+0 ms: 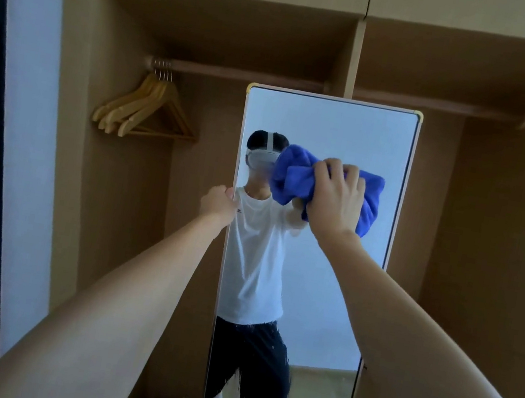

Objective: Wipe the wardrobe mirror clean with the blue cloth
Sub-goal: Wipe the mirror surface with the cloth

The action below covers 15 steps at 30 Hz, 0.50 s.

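A tall, narrow mirror (332,123) with a thin light frame stands in the open wooden wardrobe. My right hand (336,195) grips a bunched blue cloth (371,196) and presses it against the glass in the mirror's upper half. My left hand (218,203) holds the mirror's left edge at about the same height, fingers curled round the frame. The glass reflects a person in a white shirt and dark shorts, and the cloth's reflection. Streaks or drips show on the lower glass.
Several wooden hangers (149,107) hang at the left end of the rail (240,75) behind the mirror. A vertical divider (355,58) splits the wardrobe. A white wall (25,89) and a dark doorway lie to the left.
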Each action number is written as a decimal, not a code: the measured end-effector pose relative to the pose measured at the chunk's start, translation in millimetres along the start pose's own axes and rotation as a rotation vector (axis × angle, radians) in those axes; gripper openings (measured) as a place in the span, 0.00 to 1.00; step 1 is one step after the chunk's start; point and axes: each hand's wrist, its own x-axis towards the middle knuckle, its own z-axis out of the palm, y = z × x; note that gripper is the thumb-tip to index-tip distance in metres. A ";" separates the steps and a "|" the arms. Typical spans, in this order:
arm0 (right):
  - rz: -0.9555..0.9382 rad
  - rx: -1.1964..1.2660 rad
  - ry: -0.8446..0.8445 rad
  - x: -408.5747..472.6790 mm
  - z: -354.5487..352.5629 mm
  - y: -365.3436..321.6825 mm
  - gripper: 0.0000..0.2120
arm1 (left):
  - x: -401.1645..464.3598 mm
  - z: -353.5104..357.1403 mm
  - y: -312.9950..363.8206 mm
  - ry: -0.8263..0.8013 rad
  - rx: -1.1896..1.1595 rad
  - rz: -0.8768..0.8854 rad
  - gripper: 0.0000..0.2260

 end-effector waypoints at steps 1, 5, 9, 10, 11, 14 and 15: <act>-0.002 -0.020 -0.059 -6.3 6.4 2.0 0.18 | 0.7 1.3 -0.8 0.000 0.003 -0.012 0.17; 0.015 -0.054 -0.215 -52.8 28.0 0.8 0.22 | 2.8 5.7 -2.2 0.015 -0.006 -0.033 0.17; -0.042 -0.071 -0.349 -101.7 35.7 2.0 0.24 | 5.9 10.5 -6.3 0.014 0.039 -0.035 0.14; -0.069 -0.076 -0.392 -109.1 36.1 3.8 0.23 | 6.5 11.9 -7.5 0.014 0.055 -0.035 0.13; -0.081 -0.070 -0.427 -113.0 35.8 5.5 0.22 | 6.7 12.9 -8.6 0.016 0.064 -0.037 0.11; -0.066 0.003 -0.420 -105.3 31.5 12.0 0.20 | 5.3 16.4 -11.1 0.024 0.050 -0.051 0.11; -0.055 0.021 -0.389 -100.2 29.3 14.7 0.20 | 4.4 17.0 -11.1 0.023 0.043 -0.055 0.13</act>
